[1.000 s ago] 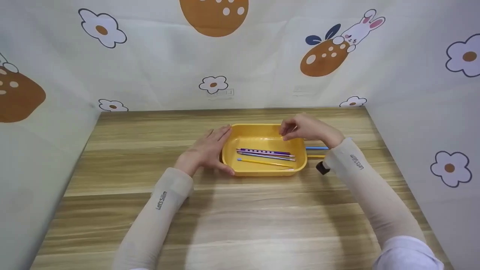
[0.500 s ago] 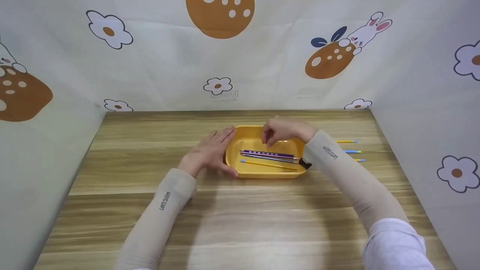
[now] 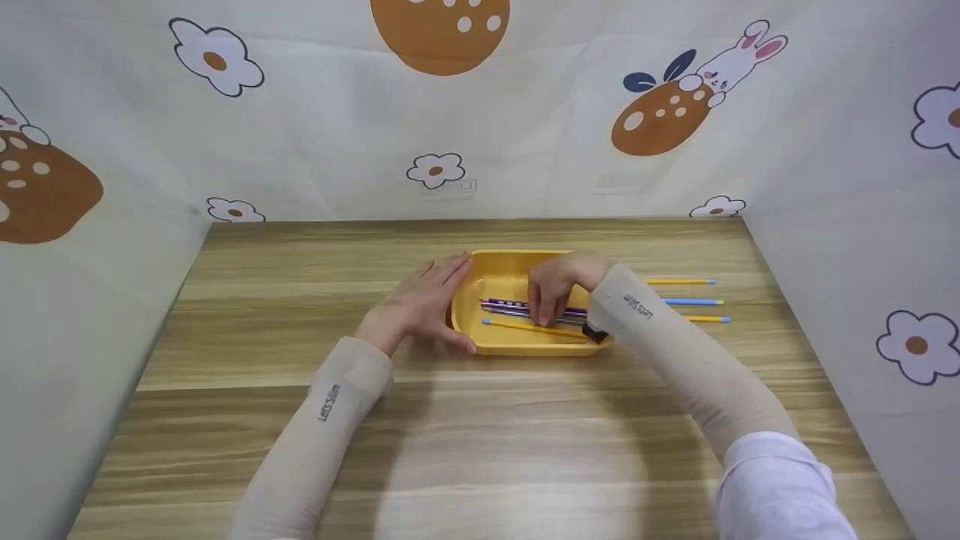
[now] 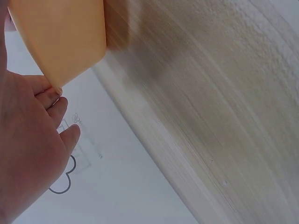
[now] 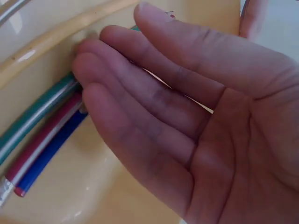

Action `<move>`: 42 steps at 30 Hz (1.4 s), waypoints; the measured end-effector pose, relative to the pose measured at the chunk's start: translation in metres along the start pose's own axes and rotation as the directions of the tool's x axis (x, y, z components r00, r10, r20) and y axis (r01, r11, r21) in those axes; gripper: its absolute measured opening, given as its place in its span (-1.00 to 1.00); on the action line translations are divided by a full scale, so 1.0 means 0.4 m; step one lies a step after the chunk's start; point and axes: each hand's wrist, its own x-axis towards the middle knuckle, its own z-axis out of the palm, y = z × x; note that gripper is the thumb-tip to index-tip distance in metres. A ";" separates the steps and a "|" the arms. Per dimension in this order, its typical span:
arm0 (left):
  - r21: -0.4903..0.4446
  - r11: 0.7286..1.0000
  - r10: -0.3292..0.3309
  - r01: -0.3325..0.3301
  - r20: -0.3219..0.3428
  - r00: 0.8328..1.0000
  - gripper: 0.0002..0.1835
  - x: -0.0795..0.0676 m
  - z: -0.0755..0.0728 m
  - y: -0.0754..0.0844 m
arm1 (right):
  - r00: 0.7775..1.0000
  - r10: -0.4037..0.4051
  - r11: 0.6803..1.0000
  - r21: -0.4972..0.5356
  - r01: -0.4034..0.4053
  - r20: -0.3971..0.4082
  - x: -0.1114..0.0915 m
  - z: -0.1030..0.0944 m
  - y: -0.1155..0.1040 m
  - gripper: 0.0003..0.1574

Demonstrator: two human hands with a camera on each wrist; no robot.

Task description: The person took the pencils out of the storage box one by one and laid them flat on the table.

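A yellow plastic box (image 3: 525, 350) stands on the table with several pencils in it. Among them are a purple pencil with white spots (image 3: 498, 303) and a yellow pencil (image 3: 510, 325) with a blue end. My left hand (image 3: 420, 306) rests against the box's left end, fingers near the back corner, thumb at the front one. In the left wrist view its fingertips touch the box rim (image 4: 55, 84). Inside the box, my right hand (image 3: 555, 289) reaches down with its fingertips at the pencils. Its fingers look loosely extended beside a green pencil (image 5: 35, 119), the thumb apart from them.
Right of the box, partly behind my right forearm, lie two yellow pencils, the far one (image 3: 682, 282) and the near one (image 3: 711, 319), with a blue pencil (image 3: 694, 302) between them. Patterned cloth walls (image 3: 330, 135) enclose the wooden table (image 3: 300, 255) at the back and sides.
My right hand has moved left from the box's right end, then down onto the pencils inside. The left hand has stayed at the box's left end.
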 end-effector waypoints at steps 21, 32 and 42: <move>-0.012 1.000 0.003 -0.003 -0.001 1.000 0.51 0.003 0.001 0.006 | 0.973 -0.101 0.994 0.066 0.089 0.209 -0.027 0.028 -0.017 -0.82; 0.001 1.000 0.025 -0.025 -0.013 1.000 0.51 -0.002 -0.004 0.005 | 0.973 -0.197 0.980 0.059 0.191 0.119 -0.051 0.011 -0.004 -0.78; 0.015 1.000 0.027 -0.027 -0.014 1.000 0.52 -0.004 0.000 0.000 | 0.970 -0.241 0.965 0.098 0.244 -0.037 -0.118 -0.012 0.022 -0.76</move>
